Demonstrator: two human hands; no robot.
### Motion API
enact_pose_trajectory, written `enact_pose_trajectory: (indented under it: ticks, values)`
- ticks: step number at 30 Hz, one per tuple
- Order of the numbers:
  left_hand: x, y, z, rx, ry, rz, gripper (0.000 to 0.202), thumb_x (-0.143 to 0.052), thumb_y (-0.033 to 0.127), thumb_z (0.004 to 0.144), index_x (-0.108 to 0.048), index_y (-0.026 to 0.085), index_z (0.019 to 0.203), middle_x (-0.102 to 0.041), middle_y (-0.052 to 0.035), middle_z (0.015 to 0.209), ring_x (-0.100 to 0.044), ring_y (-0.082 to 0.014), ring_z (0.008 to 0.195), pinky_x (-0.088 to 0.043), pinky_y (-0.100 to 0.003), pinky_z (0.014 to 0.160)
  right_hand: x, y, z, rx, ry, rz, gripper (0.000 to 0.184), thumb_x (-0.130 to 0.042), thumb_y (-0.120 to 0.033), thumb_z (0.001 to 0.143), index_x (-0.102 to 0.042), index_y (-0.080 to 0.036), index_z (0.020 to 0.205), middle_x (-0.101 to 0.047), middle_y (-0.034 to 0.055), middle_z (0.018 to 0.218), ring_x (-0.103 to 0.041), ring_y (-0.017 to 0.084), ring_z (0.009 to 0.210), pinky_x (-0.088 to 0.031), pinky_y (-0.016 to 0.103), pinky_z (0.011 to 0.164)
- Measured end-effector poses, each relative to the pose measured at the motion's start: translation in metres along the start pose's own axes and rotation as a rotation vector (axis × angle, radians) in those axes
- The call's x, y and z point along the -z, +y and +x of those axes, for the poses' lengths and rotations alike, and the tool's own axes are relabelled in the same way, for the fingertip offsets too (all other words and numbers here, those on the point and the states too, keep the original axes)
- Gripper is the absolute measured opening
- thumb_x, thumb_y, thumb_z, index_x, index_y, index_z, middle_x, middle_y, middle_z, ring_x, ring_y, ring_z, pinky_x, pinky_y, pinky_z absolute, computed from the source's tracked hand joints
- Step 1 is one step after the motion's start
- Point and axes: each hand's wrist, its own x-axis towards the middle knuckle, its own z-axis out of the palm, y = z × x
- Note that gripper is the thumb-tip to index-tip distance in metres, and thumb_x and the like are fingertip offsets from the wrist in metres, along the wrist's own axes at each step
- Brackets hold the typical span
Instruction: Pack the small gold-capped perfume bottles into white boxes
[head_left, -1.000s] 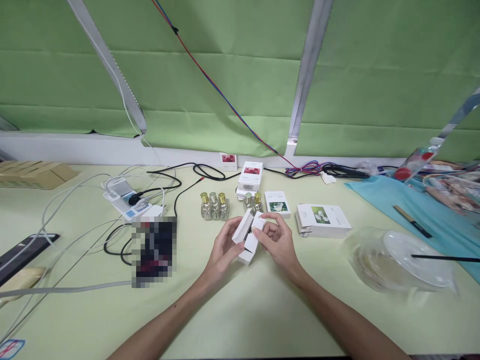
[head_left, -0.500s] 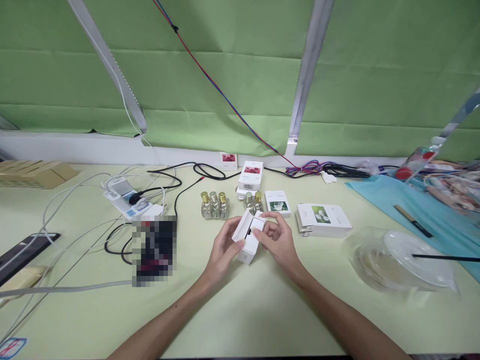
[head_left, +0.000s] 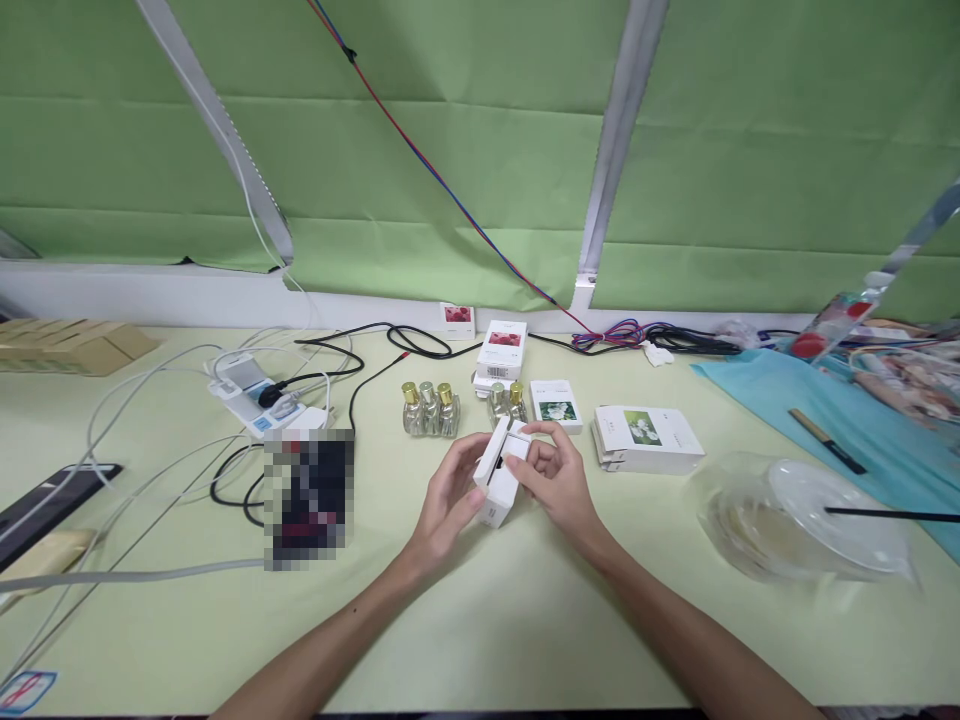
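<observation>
Between my hands, a small white carton (head_left: pixel 504 488) is tilted above the table, its long flap raised on the left. My left hand (head_left: pixel 450 495) grips its left side, thumb at the lower edge by the flap. My right hand (head_left: pixel 555 475) holds the right side, with the thumb pressed on the opening. A dark spot shows inside the carton; what it is I cannot tell. Just beyond stand small glass bottles with gold and silver caps, a group of three (head_left: pixel 430 410) on the left and a pair (head_left: pixel 507 402) behind the carton.
White boxes with flower pictures lie at centre (head_left: pixel 556 406) and right (head_left: pixel 667 440); boxes with red pictures (head_left: pixel 502 350) are farther back. A power strip (head_left: pixel 259 398) and cables cover the left. At right are a bagged plastic bowl (head_left: pixel 795 530) and a blue cloth (head_left: pixel 757 385).
The carton's left flap has tipped more upright, toward the opening. My left thumb has shifted slightly left and down; my right hand has hardly moved.
</observation>
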Motion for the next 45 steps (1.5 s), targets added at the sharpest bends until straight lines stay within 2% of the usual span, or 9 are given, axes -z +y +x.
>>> enact_pose_trajectory:
  ticks: [4, 7, 11, 15, 20, 26, 35, 45]
  values:
    - [0.0, 0.001, -0.001, -0.029, -0.083, -0.001, 0.062, -0.066, 0.055, 0.087, -0.051, 0.027, 0.14, -0.053, -0.0123, 0.144, -0.05, -0.0335, 0.132, -0.044, -0.041, 0.107, -0.002, -0.003, 0.0, 0.0, 0.009, -0.019, 0.043, -0.08, -0.041, 0.077, -0.053, -0.022, 0.106, -0.048, -0.0117, 0.056, -0.046, 0.01, 0.048, -0.035, 0.023, 0.049]
    - [-0.001, 0.004, -0.002, -0.032, -0.107, 0.037, 0.062, -0.066, 0.051, 0.089, -0.047, 0.027, 0.142, -0.049, -0.0129, 0.146, -0.048, -0.0338, 0.134, -0.042, -0.043, 0.109, -0.002, -0.003, 0.0, 0.006, 0.008, -0.03, 0.043, -0.079, -0.042, 0.077, -0.054, -0.022, 0.106, -0.047, -0.0115, 0.056, -0.046, 0.01, 0.049, -0.035, 0.023, 0.05]
    - [-0.005, 0.003, -0.003, -0.048, -0.055, 0.108, 0.051, -0.064, 0.039, 0.093, -0.047, 0.028, 0.14, -0.052, -0.0115, 0.14, -0.052, -0.0299, 0.129, -0.043, -0.041, 0.108, -0.002, -0.001, -0.001, 0.027, 0.014, -0.037, 0.04, -0.078, -0.039, 0.079, -0.055, -0.022, 0.107, -0.047, -0.0109, 0.057, -0.045, 0.01, 0.052, -0.034, 0.023, 0.052]
    - [-0.009, 0.001, -0.002, -0.043, 0.005, 0.143, 0.042, -0.062, 0.034, 0.095, -0.051, 0.031, 0.135, -0.057, -0.0081, 0.134, -0.056, -0.0258, 0.124, -0.045, -0.037, 0.105, -0.001, 0.002, -0.001, 0.045, 0.016, -0.039, 0.038, -0.078, -0.037, 0.081, -0.056, -0.022, 0.108, -0.046, -0.0106, 0.058, -0.043, 0.01, 0.054, -0.034, 0.023, 0.054]
    - [-0.01, 0.001, -0.002, -0.006, 0.043, 0.163, 0.04, -0.063, 0.035, 0.095, -0.052, 0.029, 0.132, -0.059, -0.0084, 0.13, -0.058, -0.0254, 0.121, -0.047, -0.036, 0.102, -0.001, 0.004, -0.001, 0.045, 0.008, -0.029, 0.043, -0.078, -0.039, 0.081, -0.055, -0.023, 0.114, -0.046, -0.0106, 0.059, -0.043, 0.01, 0.053, -0.034, 0.022, 0.053]
    - [-0.01, 0.002, -0.002, 0.016, 0.074, 0.191, 0.041, -0.062, 0.041, 0.095, -0.054, 0.024, 0.131, -0.06, -0.011, 0.129, -0.058, -0.0275, 0.12, -0.048, -0.039, 0.102, -0.004, 0.0, -0.004, 0.049, 0.043, -0.008, 0.059, -0.078, -0.039, 0.081, -0.046, -0.024, 0.128, -0.047, -0.0116, 0.059, -0.043, 0.01, 0.053, -0.034, 0.021, 0.051]
    - [-0.008, 0.003, -0.001, 0.012, 0.098, 0.189, 0.037, -0.058, 0.042, 0.096, -0.057, 0.024, 0.129, -0.061, -0.0112, 0.132, -0.058, -0.0278, 0.123, -0.047, -0.039, 0.103, -0.003, 0.001, -0.005, 0.071, 0.027, -0.071, 0.046, -0.075, -0.04, 0.083, -0.053, -0.024, 0.12, -0.05, -0.0099, 0.06, -0.045, 0.01, 0.05, -0.037, 0.023, 0.05]
    - [-0.008, 0.003, -0.001, -0.054, 0.088, 0.226, 0.033, -0.053, 0.037, 0.1, -0.054, 0.027, 0.132, -0.06, -0.0087, 0.134, -0.059, -0.0248, 0.122, -0.047, -0.036, 0.101, -0.001, 0.0, -0.005, 0.123, 0.007, -0.14, 0.032, -0.073, -0.038, 0.086, -0.062, -0.023, 0.112, -0.05, -0.0075, 0.062, -0.046, 0.01, 0.052, -0.037, 0.025, 0.052]
